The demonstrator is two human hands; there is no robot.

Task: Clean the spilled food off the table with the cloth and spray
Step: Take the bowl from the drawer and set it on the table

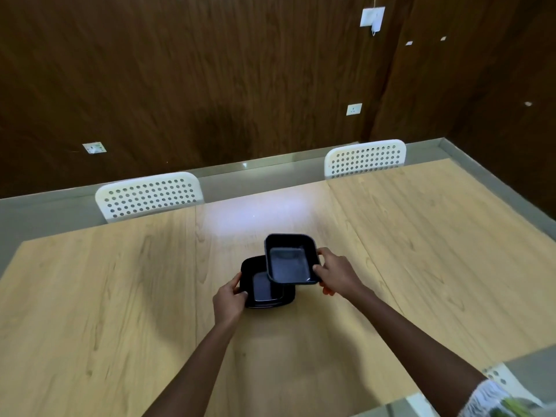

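Two black rectangular food containers are near the middle of the light wooden table. My left hand grips the left rim of the lower container, which rests on the table. The upper container is gripped at its right rim by my right hand and overlaps the lower one's right side; whether it is lifted or resting on it, I cannot tell. Both containers look empty. No cloth, spray bottle or spilled food shows in this view.
Two white perforated chairs stand at the far side, one at the left and one at the right. A dark wood-panelled wall rises behind them. Part of another white chair shows at the lower right.
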